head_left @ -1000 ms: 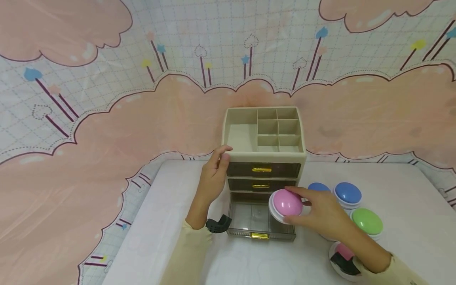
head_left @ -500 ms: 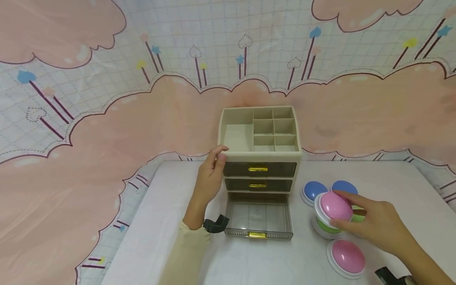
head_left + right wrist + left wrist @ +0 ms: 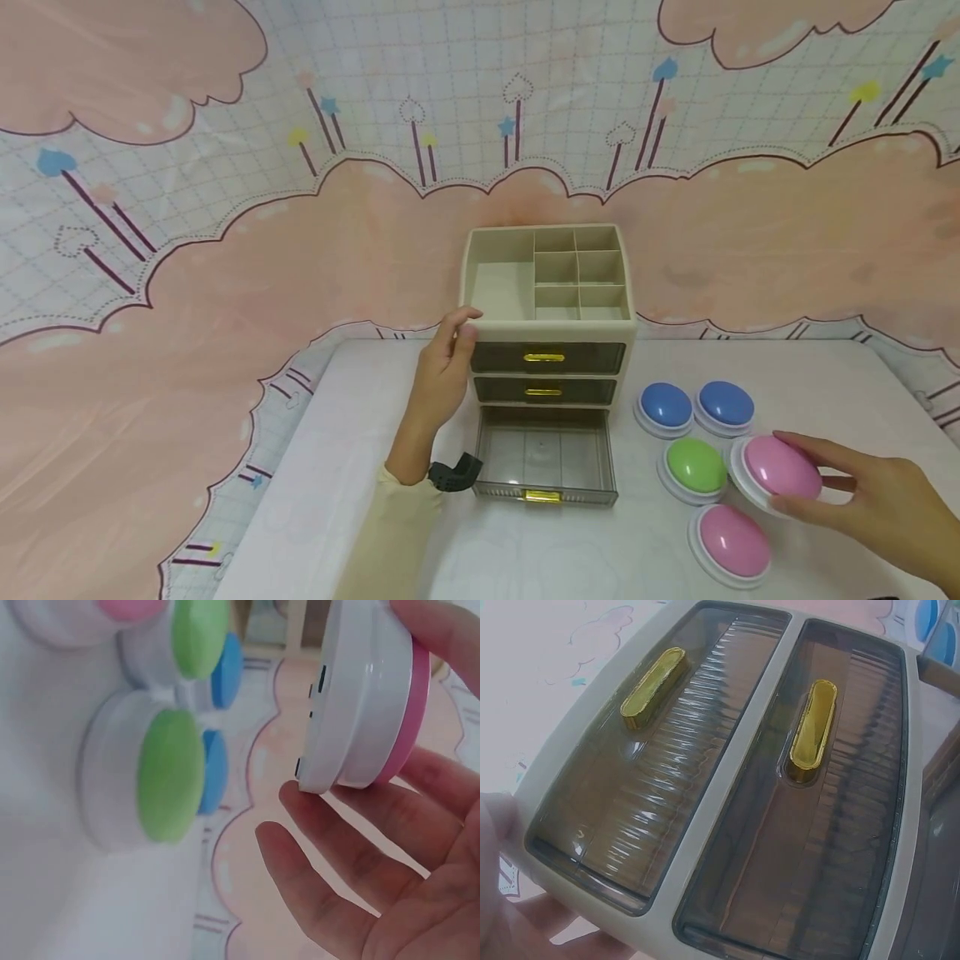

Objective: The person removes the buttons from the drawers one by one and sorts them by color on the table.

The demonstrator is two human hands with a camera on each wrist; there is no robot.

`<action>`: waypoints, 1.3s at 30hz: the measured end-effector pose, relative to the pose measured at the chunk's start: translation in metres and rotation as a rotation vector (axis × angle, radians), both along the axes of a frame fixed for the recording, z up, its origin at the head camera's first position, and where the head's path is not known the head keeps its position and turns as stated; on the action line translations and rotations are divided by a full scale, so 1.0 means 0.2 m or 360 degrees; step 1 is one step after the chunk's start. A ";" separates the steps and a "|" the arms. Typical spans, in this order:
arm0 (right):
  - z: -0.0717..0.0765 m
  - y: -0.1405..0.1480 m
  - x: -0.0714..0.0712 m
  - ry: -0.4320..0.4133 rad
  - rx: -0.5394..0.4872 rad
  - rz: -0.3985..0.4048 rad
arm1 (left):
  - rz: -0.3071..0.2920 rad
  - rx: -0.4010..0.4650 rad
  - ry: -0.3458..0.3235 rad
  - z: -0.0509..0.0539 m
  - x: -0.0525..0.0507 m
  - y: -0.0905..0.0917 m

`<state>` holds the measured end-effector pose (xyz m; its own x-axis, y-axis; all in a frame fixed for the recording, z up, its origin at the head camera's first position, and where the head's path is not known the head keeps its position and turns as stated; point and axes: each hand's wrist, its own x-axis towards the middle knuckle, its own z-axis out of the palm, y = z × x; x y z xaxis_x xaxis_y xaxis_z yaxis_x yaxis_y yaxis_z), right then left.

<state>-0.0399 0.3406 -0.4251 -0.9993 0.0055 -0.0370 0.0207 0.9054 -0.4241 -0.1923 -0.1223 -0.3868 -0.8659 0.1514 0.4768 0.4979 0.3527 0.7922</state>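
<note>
My right hand (image 3: 877, 500) pinches a pink push button (image 3: 783, 467) with a white base, between thumb and fingers. The right wrist view shows this held button (image 3: 367, 697) tilted and raised off the table. Below it sits a green button (image 3: 171, 776), which it hides in the head view. My left hand (image 3: 444, 367) grips the upper left front edge of a cream drawer organizer (image 3: 551, 331), thumb in front. In the left wrist view its fingers (image 3: 547, 915) reach behind the organizer's side. The bottom drawer (image 3: 543, 458) is pulled out with nothing visible in it.
Left of the held button are two blue buttons (image 3: 666, 406), another green button (image 3: 696, 467) and another pink button (image 3: 733, 542), all on the white table (image 3: 637, 550). Two upper drawers (image 3: 510, 358) with gold handles are closed. A patterned cloth (image 3: 375, 242) hangs behind.
My right hand has carried the pink button from above the pulled-out drawer to the right, past the other buttons. My left hand keeps its grip on the organizer.
</note>
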 end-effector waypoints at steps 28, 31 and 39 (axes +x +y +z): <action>-0.21 0.15 0.13 -0.0749 0.0046 -0.0127 | 0.0008 -0.0044 0.0015 0.01 0.00 0.00; -0.24 0.17 0.13 -0.0768 0.0045 -0.0144 | 0.0009 -0.0046 0.0011 0.01 0.00 0.00; -0.32 0.19 0.12 -0.0842 0.0016 -0.0142 | 0.0015 -0.0044 0.0010 0.02 0.01 0.00</action>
